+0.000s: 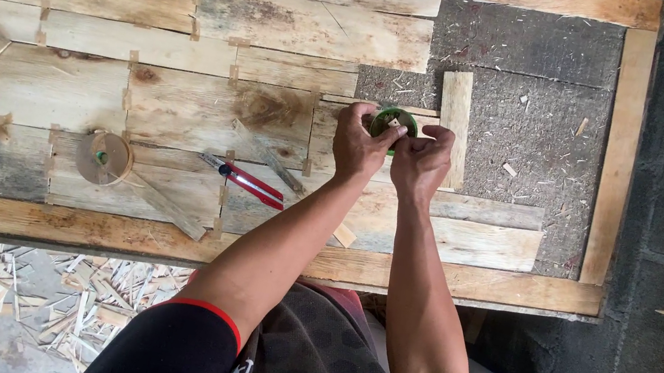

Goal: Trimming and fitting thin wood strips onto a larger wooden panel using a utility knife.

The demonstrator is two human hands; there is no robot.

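On the rough plank table (248, 249), left hand (358, 141) and right hand (421, 159) both pinch a round green tape roll (394, 122).

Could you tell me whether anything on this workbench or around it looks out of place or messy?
Mostly the floor: wood offcuts lie scattered below the bench's front edge. On the bench, a short plank sits loose on the bare grey board, unlike the fitted planks. Both hands, left and right, hold a green roll.
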